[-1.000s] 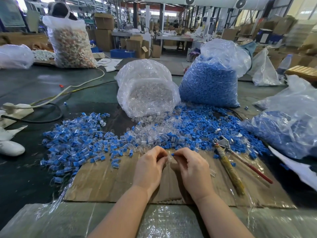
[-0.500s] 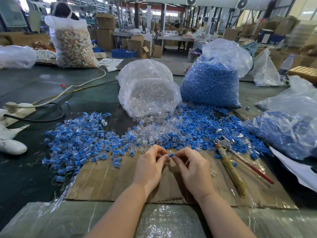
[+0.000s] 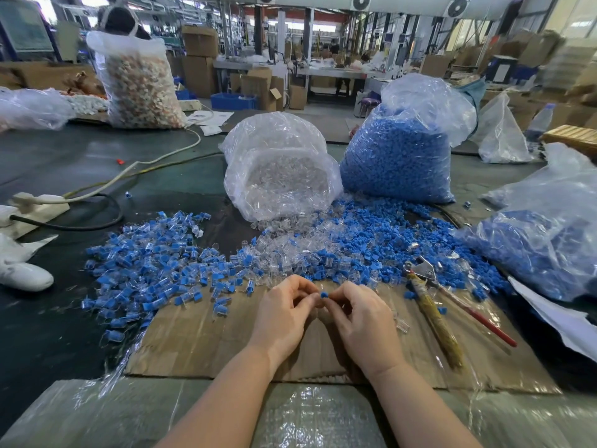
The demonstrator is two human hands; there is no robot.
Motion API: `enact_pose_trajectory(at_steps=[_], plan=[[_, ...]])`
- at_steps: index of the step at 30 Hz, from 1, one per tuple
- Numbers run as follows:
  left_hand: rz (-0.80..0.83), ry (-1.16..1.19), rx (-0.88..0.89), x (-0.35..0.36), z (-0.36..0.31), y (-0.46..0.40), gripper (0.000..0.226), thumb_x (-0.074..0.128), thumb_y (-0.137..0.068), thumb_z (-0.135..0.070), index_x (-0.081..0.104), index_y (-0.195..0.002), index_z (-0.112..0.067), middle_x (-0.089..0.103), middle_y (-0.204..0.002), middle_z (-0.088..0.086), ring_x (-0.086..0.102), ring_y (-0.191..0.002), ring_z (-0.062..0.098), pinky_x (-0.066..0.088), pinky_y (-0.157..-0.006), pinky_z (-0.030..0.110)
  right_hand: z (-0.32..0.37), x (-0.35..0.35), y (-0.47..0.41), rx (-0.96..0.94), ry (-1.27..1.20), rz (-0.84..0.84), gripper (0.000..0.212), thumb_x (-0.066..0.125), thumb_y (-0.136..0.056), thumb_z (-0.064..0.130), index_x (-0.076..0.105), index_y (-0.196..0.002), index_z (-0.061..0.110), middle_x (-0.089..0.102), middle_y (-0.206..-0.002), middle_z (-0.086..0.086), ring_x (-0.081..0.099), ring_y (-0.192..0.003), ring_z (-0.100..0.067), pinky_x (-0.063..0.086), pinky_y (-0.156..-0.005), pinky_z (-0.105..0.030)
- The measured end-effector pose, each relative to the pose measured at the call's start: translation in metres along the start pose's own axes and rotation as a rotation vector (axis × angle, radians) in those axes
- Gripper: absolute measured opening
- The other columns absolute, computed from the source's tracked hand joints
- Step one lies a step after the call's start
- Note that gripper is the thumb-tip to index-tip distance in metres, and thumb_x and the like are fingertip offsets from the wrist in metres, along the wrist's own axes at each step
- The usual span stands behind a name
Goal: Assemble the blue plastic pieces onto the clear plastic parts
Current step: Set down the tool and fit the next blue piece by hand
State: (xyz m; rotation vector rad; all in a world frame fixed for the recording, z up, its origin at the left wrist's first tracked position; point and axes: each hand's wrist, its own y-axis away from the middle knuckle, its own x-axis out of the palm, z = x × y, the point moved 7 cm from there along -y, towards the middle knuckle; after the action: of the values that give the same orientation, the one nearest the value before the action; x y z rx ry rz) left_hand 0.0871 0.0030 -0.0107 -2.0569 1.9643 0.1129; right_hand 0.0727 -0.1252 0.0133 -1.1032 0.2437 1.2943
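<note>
Your left hand point(image 3: 284, 313) and right hand point(image 3: 361, 315) meet fingertip to fingertip over the far edge of the cardboard point(image 3: 206, 344). Both hands have their fingers curled in. Between them you pinch one small blue piece point(image 3: 324, 295), which pokes up where the thumbs and forefingers come together. Your right fingertips sit right under it; your left ones press in from the other side. Whether a clear part is also held there cannot be told, as your fingers cover that spot.

Just beyond the cardboard lies a loose heap of clear parts point(image 3: 284, 250), and to the right of that heap a spread of blue pieces point(image 3: 371, 234). Left of the cardboard's far edge sits a wide pile of joined pieces point(image 3: 151, 263), blue and clear together, some of them spilling onto the cardboard itself. One lone clear part point(image 3: 401, 325) rests on the cardboard just right of your right hand.

On the cardboard's right side lie pliers point(image 3: 433, 305), their handles pointing toward you. Farther behind the cardboard, a clear bag point(image 3: 281, 169) lies on its side with its mouth toward the heap, and a blue bag point(image 3: 400, 156) stands upright beside it. Another blue-filled bag point(image 3: 542, 250) slumps to the right of the cardboard.
</note>
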Motion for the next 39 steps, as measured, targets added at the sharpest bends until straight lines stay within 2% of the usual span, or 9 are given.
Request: enact_pose_trajectory(at_steps=[4,7,9,13,21,25,39], plan=[[-0.021,-0.066,0.024,-0.001,-0.002,0.000,0.020,0.059,-0.089,-0.011,0.058,-0.081,-0.030,0.066,-0.077,-0.009,0.062,-0.072,-0.003,0.049,-0.067,0.010,0.003,-0.004,0.000,-0.027,-0.046,-0.017,0.009,0.073,-0.079,0.018,0.067,-0.084,0.014,0.063,-0.078,0.006,0.053,-0.073,-0.011,0.043,-0.067,-0.024],[-0.013,-0.072,0.031,-0.001,-0.003,0.000,0.021,0.058,-0.089,-0.012,0.058,-0.081,-0.032,0.066,-0.079,-0.011,0.062,-0.074,-0.005,0.048,-0.068,0.008,0.007,-0.006,0.000,-0.064,-0.109,-0.007,0.022,0.074,-0.077,0.014,0.070,-0.099,0.016,0.063,-0.085,0.007,0.054,-0.079,-0.008,0.049,-0.073,-0.028],[-0.008,-0.075,0.034,-0.001,-0.004,0.000,0.021,0.058,-0.089,-0.012,0.058,-0.082,-0.032,0.067,-0.080,-0.010,0.063,-0.076,-0.003,0.049,-0.071,0.010,0.009,-0.007,-0.001,-0.077,-0.155,0.018,0.026,0.072,-0.078,0.019,0.070,-0.104,0.017,0.063,-0.085,0.005,0.057,-0.079,-0.011,0.051,-0.072,-0.031],[-0.010,-0.093,0.034,-0.002,-0.003,0.000,0.022,0.058,-0.089,-0.011,0.059,-0.082,-0.032,0.067,-0.078,-0.010,0.063,-0.075,-0.001,0.050,-0.072,0.014,0.012,-0.007,-0.001,-0.083,-0.192,0.030,0.028,0.068,-0.078,0.033,0.073,-0.101,0.019,0.064,-0.084,0.002,0.059,-0.080,-0.014,0.052,-0.071,-0.035],[0.003,-0.103,0.020,0.000,-0.003,0.000,0.019,0.059,-0.089,-0.011,0.060,-0.083,-0.028,0.066,-0.078,-0.009,0.062,-0.072,-0.004,0.048,-0.067,0.008,0.011,-0.008,-0.002,-0.091,-0.145,0.002,0.024,0.072,-0.076,0.029,0.074,-0.096,0.016,0.065,-0.082,0.002,0.060,-0.079,-0.016,0.052,-0.070,-0.034],[-0.033,-0.054,0.004,-0.002,-0.003,0.001,0.017,0.064,-0.085,-0.007,0.063,-0.079,-0.024,0.068,-0.074,-0.002,0.062,-0.067,0.006,0.048,-0.063,0.012,0.009,-0.007,-0.002,-0.097,-0.126,0.000,0.023,0.076,-0.074,0.024,0.074,-0.095,0.016,0.067,-0.084,0.001,0.061,-0.080,-0.019,0.048,-0.073,-0.029],[-0.001,-0.023,-0.018,-0.002,-0.005,0.002,0.016,0.065,-0.083,-0.006,0.064,-0.082,-0.022,0.070,-0.078,-0.003,0.066,-0.074,0.006,0.054,-0.073,0.020,0.011,-0.009,-0.002,-0.123,-0.105,-0.036,0.021,0.078,-0.071,0.022,0.074,-0.091,0.014,0.068,-0.082,0.001,0.062,-0.077,-0.018,0.049,-0.071,-0.028]])
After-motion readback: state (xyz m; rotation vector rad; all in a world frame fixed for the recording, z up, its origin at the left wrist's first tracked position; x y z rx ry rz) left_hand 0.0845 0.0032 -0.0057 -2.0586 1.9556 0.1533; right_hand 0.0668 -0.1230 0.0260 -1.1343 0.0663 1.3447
